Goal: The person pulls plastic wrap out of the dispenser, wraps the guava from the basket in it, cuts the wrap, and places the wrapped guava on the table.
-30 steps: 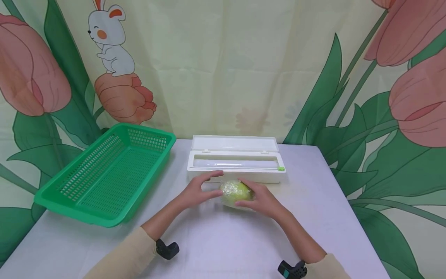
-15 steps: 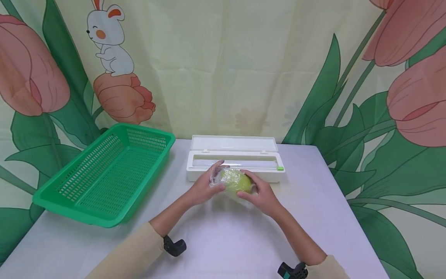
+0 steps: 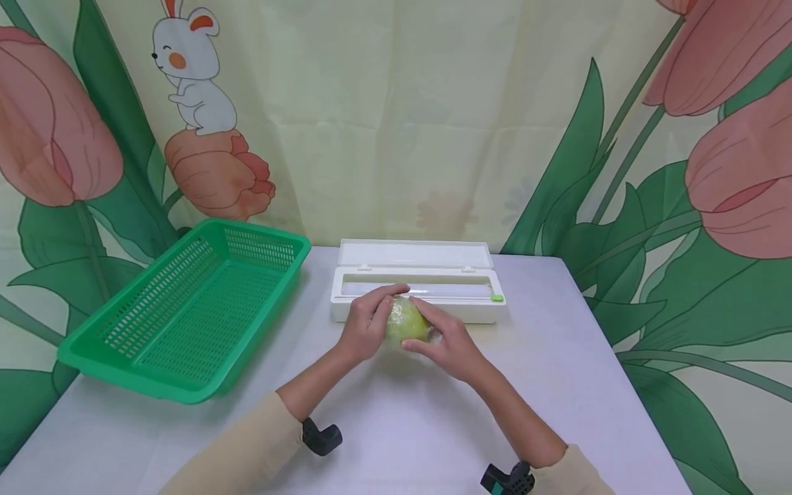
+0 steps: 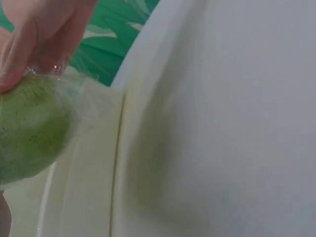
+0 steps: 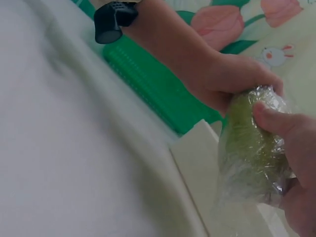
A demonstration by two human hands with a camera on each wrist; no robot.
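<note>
A green fruit (image 3: 406, 322) in clear cling film is held between both hands, raised off the table. My left hand (image 3: 364, 324) grips its left side, with fingers over the top; in the right wrist view the left hand (image 5: 244, 76) lies against the wrapped end. From the right, my right hand (image 3: 453, 347) holds the fruit between thumb and fingers. Loose film sticks out from the fruit (image 4: 34, 126) in the left wrist view. Just behind the hands is a white cling film dispenser (image 3: 427, 314), lid up, with a roll of film (image 3: 433, 289) inside.
A green plastic basket (image 3: 210, 395) stands at the table's left. The dispenser's raised lid (image 3: 414, 254) is near the back edge, before a printed curtain (image 3: 445, 124). White cloth (image 3: 427, 440) covers the table.
My left hand has come in from the left, gathered the loose film, and now grips the fruit. The fruit has been lifted and turned, shifting slightly left, with the right hand following it.
</note>
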